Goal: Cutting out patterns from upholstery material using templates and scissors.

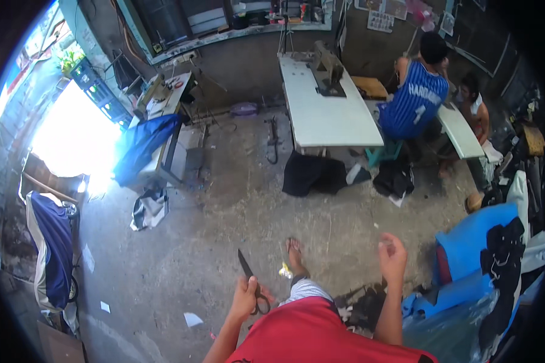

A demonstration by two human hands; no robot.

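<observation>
Large black scissors (244,265) are in my left hand (244,297), low in front of my red shirt. Their blades point up and away from me, and the looped handles show beside my fingers. My right hand (394,259) is raised out to the right, its fingers loosely bent and apart, with nothing visible in it. Below and between the hands, one of my feet (294,254) rests on the concrete floor, with a small yellow and white scrap (285,270) beside it.
Ahead stands a white sewing table (333,118) with a sewing machine (328,69). A person in a blue jersey (418,100) sits right of it, near another person (473,109). Blue sheeting (478,236) is piled at right; a second worktable (169,100) and a covered bike (51,248) are left.
</observation>
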